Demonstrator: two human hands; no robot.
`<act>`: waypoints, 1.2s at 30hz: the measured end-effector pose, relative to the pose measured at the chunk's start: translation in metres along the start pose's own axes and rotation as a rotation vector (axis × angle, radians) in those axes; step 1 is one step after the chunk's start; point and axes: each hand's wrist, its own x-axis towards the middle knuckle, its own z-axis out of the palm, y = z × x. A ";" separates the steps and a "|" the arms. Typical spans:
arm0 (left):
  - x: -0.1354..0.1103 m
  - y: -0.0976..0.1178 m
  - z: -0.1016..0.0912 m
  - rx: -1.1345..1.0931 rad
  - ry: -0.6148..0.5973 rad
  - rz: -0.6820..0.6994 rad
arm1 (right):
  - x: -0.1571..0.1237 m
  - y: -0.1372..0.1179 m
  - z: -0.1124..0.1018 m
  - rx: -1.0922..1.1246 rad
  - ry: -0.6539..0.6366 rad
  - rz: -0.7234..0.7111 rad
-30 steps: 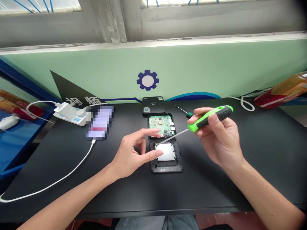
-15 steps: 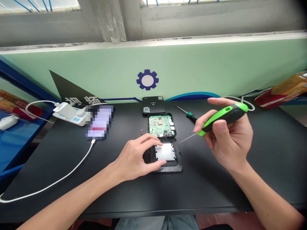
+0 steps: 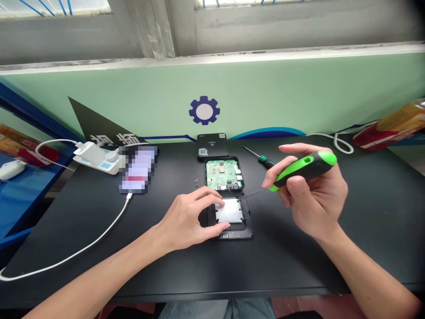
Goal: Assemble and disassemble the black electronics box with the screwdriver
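Observation:
My right hand (image 3: pixel 315 195) is closed around the green-and-black handle of a screwdriver (image 3: pixel 302 169). Its thin shaft slants down to the left, with the tip at the upper right corner of a silver metal plate (image 3: pixel 229 211). That plate sits in a flat black plastic cover (image 3: pixel 237 234). From the left, my left hand (image 3: pixel 192 217) holds the cover down, fingers at the plate's upper edge and thumb near its lower edge. Just behind lies an open black case with a green circuit board (image 3: pixel 214 173). The cover's left side is partly hidden by my hand.
A closed black box (image 3: pixel 212 146) stands behind the case. A second screwdriver (image 3: pixel 264 160) lies to its right, and tiny screws (image 3: pixel 196 180) lie left of the case. A phone (image 3: pixel 138 170) with a white cable (image 3: pixel 111 237) and a power strip (image 3: pixel 99 159) occupy the left side.
My right hand has moved slightly left and tilted the screwdriver flatter, bringing its tip from the cover's right side to the plate's upper right corner. My left hand stays in place.

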 end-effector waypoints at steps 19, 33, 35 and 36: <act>-0.001 -0.002 0.002 0.010 -0.023 -0.005 | -0.004 -0.006 -0.001 0.160 -0.157 0.149; -0.001 -0.003 0.003 0.005 -0.025 0.001 | 0.000 -0.008 0.000 0.154 -0.104 0.217; -0.001 -0.003 0.003 0.007 -0.031 -0.002 | 0.000 -0.006 -0.002 0.173 -0.138 0.214; -0.001 -0.003 0.003 0.007 -0.033 -0.002 | -0.001 -0.005 -0.002 0.174 -0.148 0.213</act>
